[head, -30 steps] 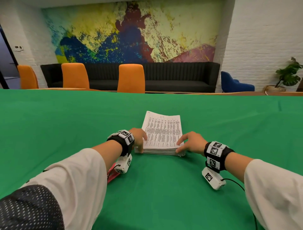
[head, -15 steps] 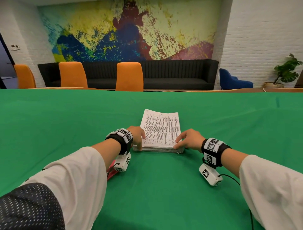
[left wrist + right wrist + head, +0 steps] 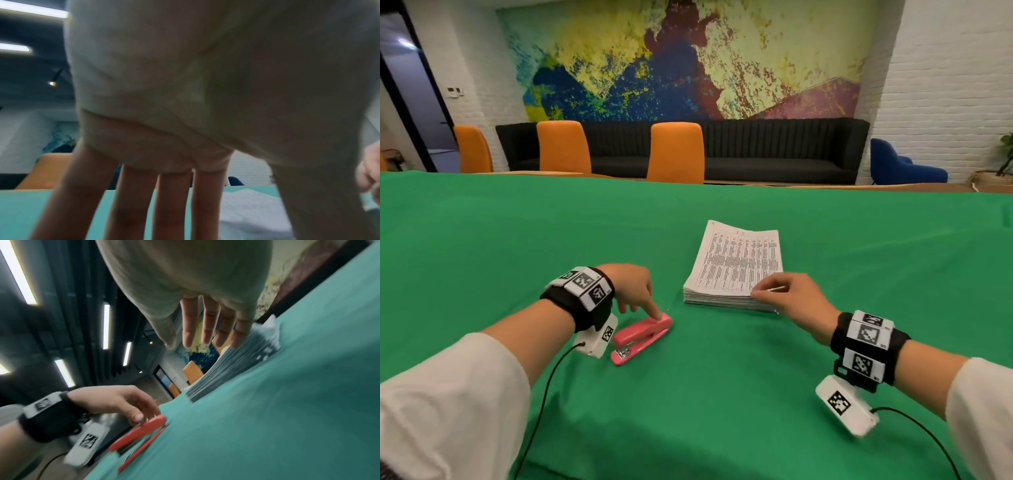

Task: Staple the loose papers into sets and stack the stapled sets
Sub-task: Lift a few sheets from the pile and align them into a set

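Note:
A thick stack of printed papers (image 3: 736, 267) lies flat on the green table (image 3: 517, 240). To its left, near me, lies a pink stapler (image 3: 642, 337), closed, its far end pointing at the stack. My left hand (image 3: 650, 310) reaches down with straight fingers, and the fingertips touch the stapler's far end (image 3: 139, 433). My right hand (image 3: 767, 293) rests on the stack's near right corner, fingers straight (image 3: 207, 327) against the sheet edges (image 3: 236, 366). In the left wrist view the straight fingers (image 3: 170, 203) hang over the cloth, with the papers (image 3: 252, 209) to their right.
Green cloth covers the whole table. Black cables (image 3: 541, 404) trail from both wrist cameras across the near cloth. Orange chairs (image 3: 676, 152) stand behind the far edge, then a black sofa (image 3: 774, 147).
My left hand has left the stack's near left corner and moved left and back onto the stapler, which now shows fully. My right hand stays at the near right corner.

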### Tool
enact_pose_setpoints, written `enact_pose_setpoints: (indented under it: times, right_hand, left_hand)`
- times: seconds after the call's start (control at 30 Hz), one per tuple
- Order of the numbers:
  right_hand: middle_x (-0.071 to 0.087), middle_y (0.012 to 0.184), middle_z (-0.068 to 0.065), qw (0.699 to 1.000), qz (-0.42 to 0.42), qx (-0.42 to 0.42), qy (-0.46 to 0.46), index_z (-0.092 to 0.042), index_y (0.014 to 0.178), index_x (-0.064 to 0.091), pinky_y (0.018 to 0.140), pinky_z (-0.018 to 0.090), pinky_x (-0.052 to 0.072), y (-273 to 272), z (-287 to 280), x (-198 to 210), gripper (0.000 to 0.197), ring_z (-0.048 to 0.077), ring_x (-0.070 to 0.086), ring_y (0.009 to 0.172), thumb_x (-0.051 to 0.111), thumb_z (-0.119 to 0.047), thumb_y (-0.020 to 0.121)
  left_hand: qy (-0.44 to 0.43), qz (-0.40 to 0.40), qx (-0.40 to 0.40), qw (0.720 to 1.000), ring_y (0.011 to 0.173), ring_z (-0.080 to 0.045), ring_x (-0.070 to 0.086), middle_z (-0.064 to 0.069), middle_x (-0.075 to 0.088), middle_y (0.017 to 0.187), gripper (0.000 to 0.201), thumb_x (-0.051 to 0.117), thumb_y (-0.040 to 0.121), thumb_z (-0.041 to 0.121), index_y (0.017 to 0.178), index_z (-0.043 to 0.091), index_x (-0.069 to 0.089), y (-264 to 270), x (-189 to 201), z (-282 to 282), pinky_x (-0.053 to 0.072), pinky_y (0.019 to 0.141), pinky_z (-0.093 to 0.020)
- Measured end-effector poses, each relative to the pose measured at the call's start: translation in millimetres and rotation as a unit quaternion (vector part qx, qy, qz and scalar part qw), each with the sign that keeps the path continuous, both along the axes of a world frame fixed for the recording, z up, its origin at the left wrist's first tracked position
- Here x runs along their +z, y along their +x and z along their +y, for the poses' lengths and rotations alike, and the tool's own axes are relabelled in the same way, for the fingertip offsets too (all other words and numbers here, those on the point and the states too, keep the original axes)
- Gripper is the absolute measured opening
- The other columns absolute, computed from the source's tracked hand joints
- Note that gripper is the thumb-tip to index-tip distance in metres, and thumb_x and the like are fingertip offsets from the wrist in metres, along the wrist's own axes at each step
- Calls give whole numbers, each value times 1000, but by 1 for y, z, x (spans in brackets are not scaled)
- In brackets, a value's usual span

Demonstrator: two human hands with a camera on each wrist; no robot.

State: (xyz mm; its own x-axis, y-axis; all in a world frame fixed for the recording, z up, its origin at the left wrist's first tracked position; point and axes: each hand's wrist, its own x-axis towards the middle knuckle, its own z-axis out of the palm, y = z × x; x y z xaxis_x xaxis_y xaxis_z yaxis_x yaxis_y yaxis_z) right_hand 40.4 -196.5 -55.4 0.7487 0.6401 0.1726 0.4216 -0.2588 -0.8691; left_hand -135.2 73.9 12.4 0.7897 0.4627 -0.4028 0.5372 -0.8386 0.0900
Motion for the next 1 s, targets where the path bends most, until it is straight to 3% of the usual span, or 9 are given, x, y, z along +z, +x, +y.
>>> enact_pose_setpoints:
  times: [0.07,0.17,0.33,0.43,0.6,0.67,0.8,0.9,1.0]
  right_hand:
    - [79,85,-8,999,-36,19,-8,-25,82,80,76,26,56,-15,3,-4,9,10,73,83,88,-29,81]
    - [79,86,-7,998,-9,59,5,-22,85,79,78,28,58,-36,13,-1,6,10,73,83,85,-23,85]
    - [75,110,18,970,220,103,-23,-3,111,70,76,46,64,-65,28,8,29,24,76,86,73,-28,97]
    - [68,123,24,940,321,115,-25,-6,125,62,71,48,65,-78,28,12,44,34,74,91,62,-43,102]
    - [74,105,20,925,369,78,44,-6,114,71,74,49,65,-71,3,22,44,43,75,89,55,-45,105]
    - [72,103,20,918,390,47,45,-5,112,70,75,52,65,-57,-14,27,39,44,74,85,61,-41,103]
    - [65,101,18,915,403,0,30,-1,118,65,69,51,64,-25,-45,30,40,42,71,78,73,-33,95]
    - [62,90,13,945,319,-71,-19,-4,110,63,53,41,60,7,-55,38,41,32,69,65,72,-41,95]
    - [65,88,12,961,231,-134,-72,-6,106,62,48,33,55,46,-60,45,44,28,67,64,70,-47,95]
  left_hand:
    - [0,28,1,1000,95,-18,76,4,77,101,54,78,82,63,112,18,76,-19,-11,-2,57,65,-27]
    - [-23,-10,26,999,82,-24,78,-4,78,91,42,82,83,51,102,13,77,-34,-26,-3,66,65,-39]
    - [-72,-110,37,991,57,-24,75,-9,77,69,27,82,84,32,87,6,78,-29,-22,-28,63,56,-34]
    - [-157,-211,23,964,56,-22,74,-9,76,68,27,83,84,31,87,5,78,-10,-15,-58,64,57,-35]
    - [-237,-283,-39,928,66,-23,77,-7,76,69,30,65,97,26,80,5,77,32,-15,-114,66,65,-43]
    - [-295,-268,-62,915,72,-21,76,-9,76,78,28,58,103,23,91,5,76,46,-17,-127,66,66,-41]
    - [-468,-230,-56,852,86,-28,73,-24,75,104,31,51,108,19,119,-3,69,66,-15,-150,62,61,-35]
    - [-363,-292,-57,883,75,-17,70,-10,76,95,24,57,105,17,119,4,72,89,-9,-156,57,57,-30]
    - [-178,-369,-62,910,93,-14,70,3,77,103,17,69,98,26,110,19,80,103,-3,-132,59,85,-33]
